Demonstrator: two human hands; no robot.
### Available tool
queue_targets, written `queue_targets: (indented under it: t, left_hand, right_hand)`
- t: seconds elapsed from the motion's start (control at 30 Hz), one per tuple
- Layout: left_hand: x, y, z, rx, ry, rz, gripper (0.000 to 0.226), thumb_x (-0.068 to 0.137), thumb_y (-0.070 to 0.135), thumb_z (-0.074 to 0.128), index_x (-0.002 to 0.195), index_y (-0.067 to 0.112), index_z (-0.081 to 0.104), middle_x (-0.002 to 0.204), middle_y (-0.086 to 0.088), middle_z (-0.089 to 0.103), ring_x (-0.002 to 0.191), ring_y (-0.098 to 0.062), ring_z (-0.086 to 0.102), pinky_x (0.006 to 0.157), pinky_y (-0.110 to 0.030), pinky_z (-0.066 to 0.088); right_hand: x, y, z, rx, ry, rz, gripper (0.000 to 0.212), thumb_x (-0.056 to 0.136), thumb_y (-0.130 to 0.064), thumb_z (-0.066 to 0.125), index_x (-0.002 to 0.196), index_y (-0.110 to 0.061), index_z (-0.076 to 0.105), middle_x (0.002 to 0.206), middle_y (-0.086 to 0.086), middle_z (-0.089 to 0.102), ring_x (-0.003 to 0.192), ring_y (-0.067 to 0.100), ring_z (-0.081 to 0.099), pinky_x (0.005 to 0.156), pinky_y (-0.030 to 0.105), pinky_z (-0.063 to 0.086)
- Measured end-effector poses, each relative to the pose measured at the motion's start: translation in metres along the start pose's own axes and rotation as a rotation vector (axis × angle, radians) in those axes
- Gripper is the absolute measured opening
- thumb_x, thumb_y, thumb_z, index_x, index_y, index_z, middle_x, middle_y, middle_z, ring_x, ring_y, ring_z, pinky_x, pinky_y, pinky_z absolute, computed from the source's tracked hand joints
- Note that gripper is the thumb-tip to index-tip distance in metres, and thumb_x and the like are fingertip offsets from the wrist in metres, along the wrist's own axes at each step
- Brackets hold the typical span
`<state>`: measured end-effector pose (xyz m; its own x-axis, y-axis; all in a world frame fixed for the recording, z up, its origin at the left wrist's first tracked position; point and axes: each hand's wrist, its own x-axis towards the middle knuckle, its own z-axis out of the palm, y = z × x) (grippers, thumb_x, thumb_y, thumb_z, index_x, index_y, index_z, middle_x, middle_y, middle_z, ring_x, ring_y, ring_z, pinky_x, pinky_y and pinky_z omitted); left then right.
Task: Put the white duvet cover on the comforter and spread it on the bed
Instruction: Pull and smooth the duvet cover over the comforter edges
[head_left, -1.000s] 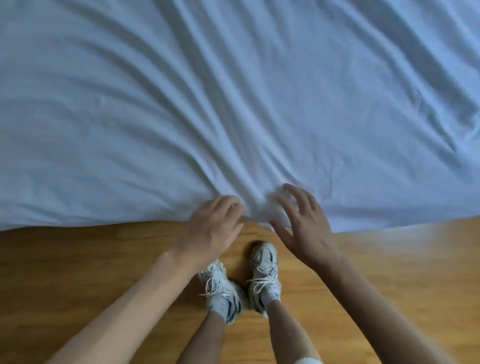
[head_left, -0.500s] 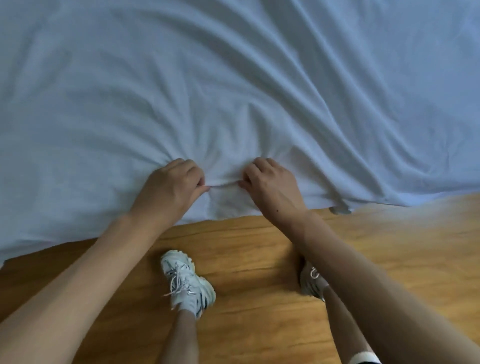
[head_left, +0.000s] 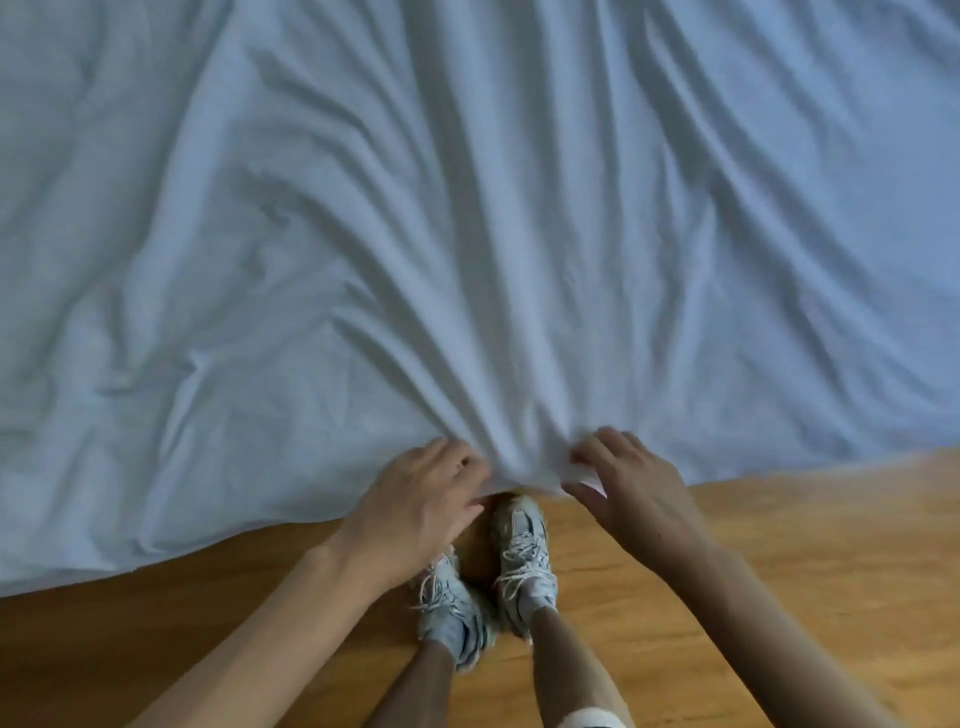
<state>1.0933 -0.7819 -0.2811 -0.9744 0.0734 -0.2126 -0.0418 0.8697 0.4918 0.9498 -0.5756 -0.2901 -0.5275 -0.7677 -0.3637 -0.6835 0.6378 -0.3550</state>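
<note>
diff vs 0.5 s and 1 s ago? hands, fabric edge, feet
Both hands came back toward the body, drawing the white duvet cover edge with them; its folds now fan out from between them. The left hand and right hand pinch that edge, farther apart than 0.5 s ago. The shoes are together again, as 1 s ago. The cover still overhangs the wooden floor.

A wooden floor (head_left: 779, 571) runs across the near side of the view. On it stand two pale laced sneakers (head_left: 522, 551), close together. A wrinkled white duvet cover (head_left: 467, 234) fills the far side, its near edge hanging over the floor, just above the sneakers' toes.
</note>
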Motion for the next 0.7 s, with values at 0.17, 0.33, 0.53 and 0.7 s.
queue_targets:
  t: [0.17, 0.33, 0.53, 0.7]
  left_hand:
    - [-0.071, -0.099, -0.018, 0.272, 0.168, -0.36, 0.049, 0.083, 0.039, 0.07, 0.116, 0.005, 0.06, 0.116, -0.014, 0.055, 0.107, -0.033, 0.052, 0.089, -0.044, 0.046]
    - [-0.081, -0.139, -0.021, 0.199, 0.112, -0.235, 0.03, 0.085, 0.037, 0.066, 0.083, 0.007, 0.061, 0.08, -0.006, 0.056, 0.074, -0.024, 0.056, 0.063, -0.035, 0.05]
    - [-0.081, -0.164, -0.04, -0.034, 0.041, -0.06, 0.036, 0.071, 0.03, 0.083, 0.064, 0.014, 0.052, 0.058, 0.003, 0.049, 0.049, -0.014, 0.046, 0.044, -0.027, 0.041]
    - [-0.098, -0.159, -0.043, -0.067, 0.008, 0.059, 0.031, 0.077, 0.028, 0.08, 0.068, 0.014, 0.054, 0.062, 0.0, 0.053, 0.053, -0.016, 0.052, 0.047, -0.027, 0.039]
  right_hand:
    - [0.04, -0.089, 0.023, 0.066, 0.254, -0.211, 0.048, 0.074, -0.036, 0.08, 0.11, -0.011, 0.062, 0.106, 0.006, 0.062, 0.091, 0.026, 0.057, 0.071, 0.034, 0.049]
    - [0.09, -0.162, 0.064, -0.089, 0.115, -0.252, 0.051, 0.065, -0.04, 0.084, 0.101, -0.011, 0.063, 0.1, 0.007, 0.061, 0.084, 0.026, 0.056, 0.071, 0.035, 0.048]
    - [0.097, -0.175, 0.067, -0.003, 0.097, -0.248, 0.032, 0.067, -0.022, 0.085, 0.069, -0.013, 0.055, 0.067, 0.002, 0.054, 0.057, 0.024, 0.056, 0.044, 0.025, 0.032]
    - [0.082, -0.201, 0.058, -0.007, 0.07, -0.052, 0.027, 0.062, -0.022, 0.078, 0.063, -0.016, 0.052, 0.06, -0.003, 0.051, 0.048, 0.021, 0.053, 0.042, 0.022, 0.029]
